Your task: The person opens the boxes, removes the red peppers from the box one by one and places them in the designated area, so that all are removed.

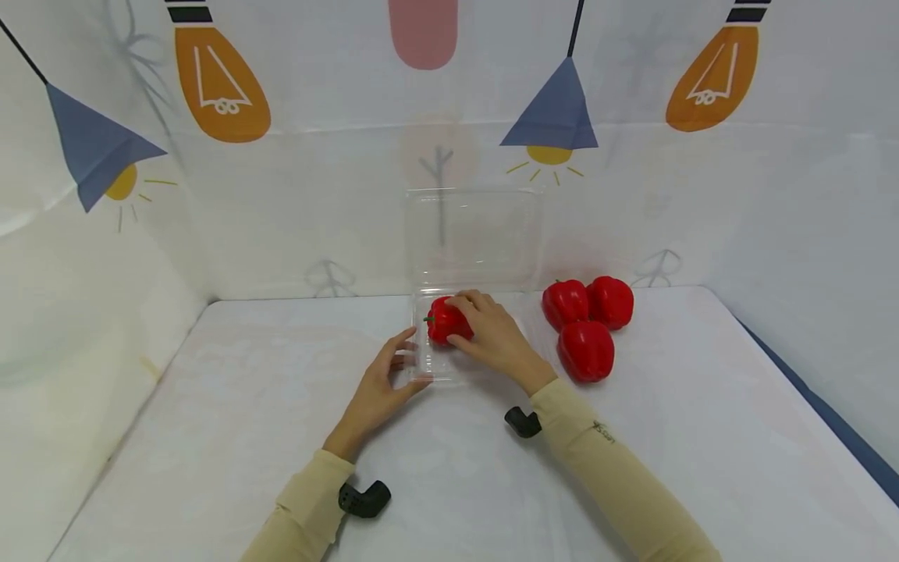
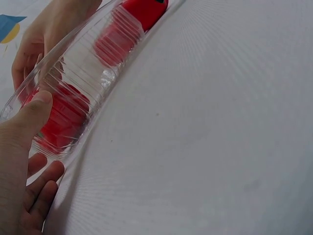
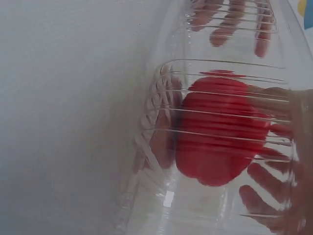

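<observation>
A clear plastic clamshell box (image 1: 425,367) stands on the white table, its lid (image 1: 477,238) raised at the back. In its left part is a red bell pepper (image 1: 441,321) with a green stem. My right hand (image 1: 495,336) grips this pepper from the right, thumb in front and fingers behind. Through the ribbed wall, the right wrist view shows the pepper (image 3: 220,132) between thumb and fingers. My left hand (image 1: 379,394) lies around the box's front left corner, fingers loosely spread along the left side. Its thumb (image 2: 36,110) lies against the front wall in the left wrist view.
Three more red bell peppers sit right of the box: one at the back left (image 1: 564,304), one at the back right (image 1: 610,302), one in front (image 1: 586,351). A white printed cloth (image 1: 316,195) hangs behind the table. Black wrist devices (image 1: 365,499) sit by both sleeves.
</observation>
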{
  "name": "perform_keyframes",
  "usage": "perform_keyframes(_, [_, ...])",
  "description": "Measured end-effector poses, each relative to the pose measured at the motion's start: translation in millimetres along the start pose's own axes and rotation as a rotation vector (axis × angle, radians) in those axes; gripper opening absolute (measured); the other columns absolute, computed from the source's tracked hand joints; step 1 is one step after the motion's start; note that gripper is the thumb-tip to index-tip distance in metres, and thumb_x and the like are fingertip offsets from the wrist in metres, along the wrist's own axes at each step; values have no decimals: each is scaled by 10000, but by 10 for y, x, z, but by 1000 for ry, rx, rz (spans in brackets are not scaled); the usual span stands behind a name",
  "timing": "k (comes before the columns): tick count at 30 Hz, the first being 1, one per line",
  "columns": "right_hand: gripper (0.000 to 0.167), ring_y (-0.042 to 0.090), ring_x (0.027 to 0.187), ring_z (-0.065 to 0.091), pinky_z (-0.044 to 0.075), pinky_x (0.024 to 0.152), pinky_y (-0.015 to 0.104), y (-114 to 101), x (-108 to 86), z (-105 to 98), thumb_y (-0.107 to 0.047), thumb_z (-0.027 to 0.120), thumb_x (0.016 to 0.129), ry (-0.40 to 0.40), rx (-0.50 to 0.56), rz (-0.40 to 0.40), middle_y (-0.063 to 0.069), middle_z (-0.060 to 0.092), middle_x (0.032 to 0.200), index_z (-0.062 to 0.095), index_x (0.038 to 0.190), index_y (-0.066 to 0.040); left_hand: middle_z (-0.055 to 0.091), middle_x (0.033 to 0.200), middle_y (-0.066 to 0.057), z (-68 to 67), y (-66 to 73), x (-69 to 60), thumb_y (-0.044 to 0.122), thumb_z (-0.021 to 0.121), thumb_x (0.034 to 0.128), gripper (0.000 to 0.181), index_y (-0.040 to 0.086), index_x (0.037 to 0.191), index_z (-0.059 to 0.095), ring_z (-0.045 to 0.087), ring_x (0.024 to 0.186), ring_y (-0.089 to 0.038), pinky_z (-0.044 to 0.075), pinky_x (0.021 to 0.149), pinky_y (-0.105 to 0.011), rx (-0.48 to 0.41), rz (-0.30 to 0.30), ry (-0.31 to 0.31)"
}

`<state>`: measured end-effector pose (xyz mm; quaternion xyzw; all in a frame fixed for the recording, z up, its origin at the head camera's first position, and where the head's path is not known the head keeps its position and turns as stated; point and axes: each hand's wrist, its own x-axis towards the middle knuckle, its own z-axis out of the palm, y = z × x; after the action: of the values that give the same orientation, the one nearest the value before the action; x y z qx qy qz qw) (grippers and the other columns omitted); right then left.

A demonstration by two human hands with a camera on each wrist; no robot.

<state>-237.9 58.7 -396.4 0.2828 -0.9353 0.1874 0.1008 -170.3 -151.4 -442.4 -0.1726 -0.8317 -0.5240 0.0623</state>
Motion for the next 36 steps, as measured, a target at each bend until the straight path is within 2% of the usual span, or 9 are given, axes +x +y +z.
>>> perform_keyframes(2, [573,249,1216,478,477,1001,447,10,8,22,-300,740,810,5,-7,-2,55,492,1329,482,1305,-173,535,1259,-230,-16,79,-7,143,759,794,774,116,1446,342,573,1126,-376,462,993,-511,-4,5,-6])
perform_keyframes(6, [552,249,1220,477,471,1002,445,30,19,60,-282,735,816,19,3,-17,54,487,1327,487,1296,-172,543,1250,-235,-26,133,-10,142,757,796,770,157,1445,342,578,1118,-379,468,992,-497,-1,9,-13])
perform_keyframes(12, [508,258,1198,501,478,973,447,39,30,86,-249,729,821,53,20,-48,55,504,1302,510,1270,-157,551,1241,-226,-17,116,-11,142,759,794,775,182,1444,339,593,1095,-366,480,979,-490,-1,22,-8])
perform_keyframes(27, [464,247,1145,524,503,959,418,14,46,121,-199,727,823,93,-14,-66,69,530,1250,543,1244,-134,556,1244,-211,-26,128,-19,138,761,791,778,192,1443,340,585,1110,-361,476,984,-493,2,2,-8])
perform_keyframes(36, [463,241,1121,534,513,957,401,0,45,118,-209,736,824,89,-31,-59,73,537,1223,553,1241,-127,551,1248,-218,-34,119,-22,150,759,796,772,193,1443,341,582,1112,-365,473,985,-497,2,-3,-9])
